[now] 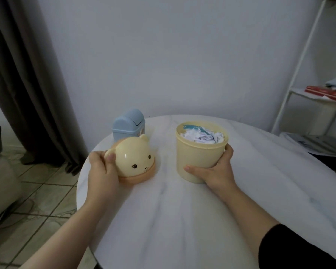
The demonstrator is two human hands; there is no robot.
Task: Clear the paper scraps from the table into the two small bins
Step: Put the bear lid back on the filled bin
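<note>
A cream round bin stands open on the white marble table, filled to the rim with crumpled white and blue paper scraps. My right hand grips its lower right side, thumb across the front. The bin's bear-faced cream lid with a peach base lies tilted on the table to the left. My left hand holds the lid's left side, thumb on its ear. A small blue bin with a swing lid, closed, stands just behind the bear lid. No loose scraps show on the table.
The round table's left edge drops to a tiled floor, with a grey curtain behind. A white shelf unit with red books stands at the right, papers lying below it. A wall backs the table.
</note>
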